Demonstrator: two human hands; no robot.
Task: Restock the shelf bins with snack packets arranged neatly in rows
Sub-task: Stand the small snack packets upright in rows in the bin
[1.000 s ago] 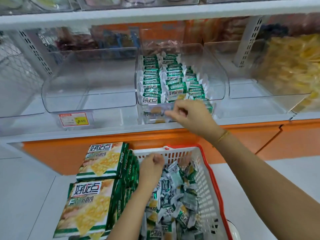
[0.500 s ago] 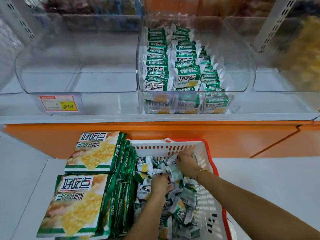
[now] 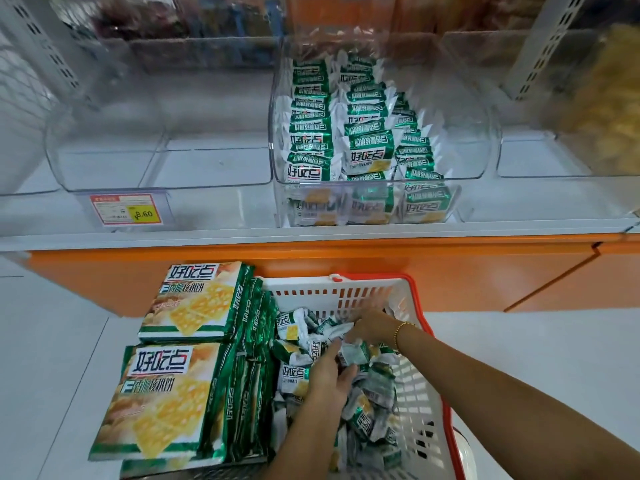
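Small green and white snack packets [image 3: 371, 151] stand in three rows inside a clear shelf bin [image 3: 485, 140] at centre. Below it, a white basket with a red rim [image 3: 420, 403] holds a loose heap of the same packets [image 3: 294, 374]. Both hands are down in that heap. My left hand [image 3: 329, 375] lies on the packets with its fingers stretched forward. My right hand [image 3: 372, 325], with a gold bracelet at the wrist, reaches in from the right, and its fingers curl into the pile around packets.
Large green snack bags [image 3: 194, 299] are stacked on the basket's left side. A bare clear bin [image 3: 162, 168] with a price tag [image 3: 126, 209] stands left of the filled bin. A bin of yellow snacks [image 3: 606, 116] is at right. An orange panel [image 3: 450, 271] runs under the shelf.
My right hand came down from the bin's front edge into the basket and has pushed deeper among the packets. My left hand's fingers have spread out. The view tilted downward.
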